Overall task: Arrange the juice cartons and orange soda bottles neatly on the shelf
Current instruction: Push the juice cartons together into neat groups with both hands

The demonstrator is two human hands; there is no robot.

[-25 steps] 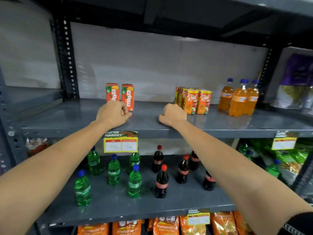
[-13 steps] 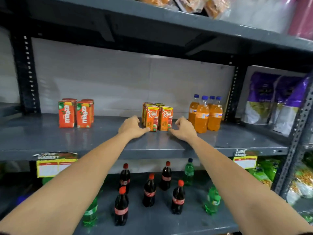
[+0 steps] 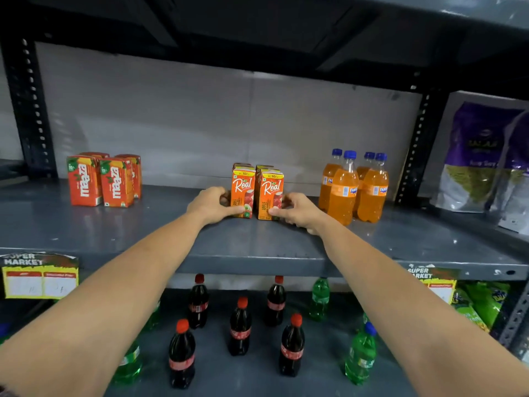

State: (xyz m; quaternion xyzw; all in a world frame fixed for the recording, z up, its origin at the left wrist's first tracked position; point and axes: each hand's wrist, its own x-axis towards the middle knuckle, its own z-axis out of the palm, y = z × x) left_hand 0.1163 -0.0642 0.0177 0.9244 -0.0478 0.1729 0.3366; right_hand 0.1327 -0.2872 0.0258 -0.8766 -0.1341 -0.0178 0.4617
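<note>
Two hands flank the Real apple juice cartons in the middle of the grey shelf.

The left hand cups the left front Real carton, thumb on its face and fingers curled around its side; the right hand grips the right front Real carton the same way. Further Real cartons stand just behind. The Maaza cartons stand well apart to the left, the orange soda bottles near on the right. Cola bottles stand on the shelf below.
</note>
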